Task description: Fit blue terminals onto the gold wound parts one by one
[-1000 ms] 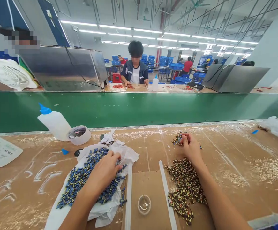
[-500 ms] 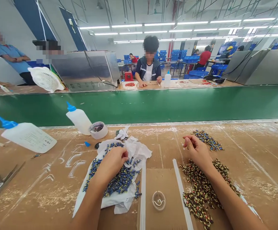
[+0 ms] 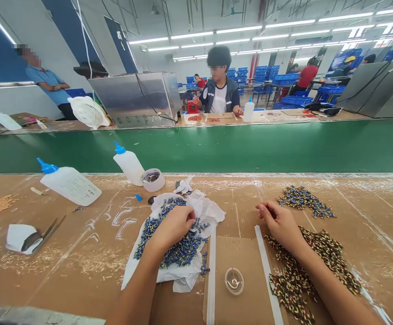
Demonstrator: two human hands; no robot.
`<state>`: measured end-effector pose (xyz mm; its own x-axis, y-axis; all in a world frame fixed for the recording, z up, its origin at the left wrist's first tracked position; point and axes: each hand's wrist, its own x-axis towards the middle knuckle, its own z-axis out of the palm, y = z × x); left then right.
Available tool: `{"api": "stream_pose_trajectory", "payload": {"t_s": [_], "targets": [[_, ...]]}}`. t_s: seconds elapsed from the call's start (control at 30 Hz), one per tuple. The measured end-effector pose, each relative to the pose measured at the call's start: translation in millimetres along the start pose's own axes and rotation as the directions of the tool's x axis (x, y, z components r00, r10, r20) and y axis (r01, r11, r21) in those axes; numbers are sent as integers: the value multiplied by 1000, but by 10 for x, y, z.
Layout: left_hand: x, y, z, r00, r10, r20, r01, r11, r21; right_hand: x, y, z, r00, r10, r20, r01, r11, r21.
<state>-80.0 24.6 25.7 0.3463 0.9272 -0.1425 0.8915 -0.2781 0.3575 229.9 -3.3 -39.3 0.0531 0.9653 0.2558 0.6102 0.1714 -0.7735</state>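
Note:
My left hand is over a heap of small blue-and-yellow pieces on a crumpled white cloth. Its fingers are curled together at the heap's right side, and whatever they pinch is hidden. My right hand hovers over the board, left of a pile of small dark pieces with yellow and red marks. Thumb and forefinger are pressed together there; anything between them is too small to name. Between my forearms, a small clear cup with some liquid stands on a cardboard strip edged with white tape.
Another heap of blue-and-yellow pieces lies beyond my right hand. Two white squeeze bottles with blue tips and a tape roll are at the left. Tweezers lie farther left. A co-worker sits across the green divider.
The view has swung left, so things appear farther right. My right hand has come slightly left and nearer over the board; my left hand stays at the heap. The co-worker opposite has raised a hand.

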Motion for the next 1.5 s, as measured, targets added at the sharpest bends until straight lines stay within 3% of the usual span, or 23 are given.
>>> {"api": "stream_pose_trajectory", "payload": {"t_s": [0.27,0.6,0.7,0.93,1.07,1.27,1.5], "targets": [[-4,-23,-31,983,49,-176,-87,973,-214,-68,4,68,997,-18,79,19,1000,-8],[56,-30,-12,973,-15,-231,-117,828,-548,-95,-87,85,991,-37,132,39,999,-16],[74,29,22,983,-10,-182,-108,772,-626,-97,-127,75,989,-49,141,52,999,-15],[97,237,185,992,116,55,-22,575,-818,-97,-183,57,989,-62,133,65,998,-20],[104,320,253,978,192,81,-21,477,-879,-101,-210,67,987,-76,139,77,997,-4],[132,448,376,984,178,14,-100,613,-784,-133,-320,49,983,-78,164,62,993,103],[97,552,438,960,280,-27,-231,730,-644,-260,-559,100,937,-194,290,100,945,310]]}}
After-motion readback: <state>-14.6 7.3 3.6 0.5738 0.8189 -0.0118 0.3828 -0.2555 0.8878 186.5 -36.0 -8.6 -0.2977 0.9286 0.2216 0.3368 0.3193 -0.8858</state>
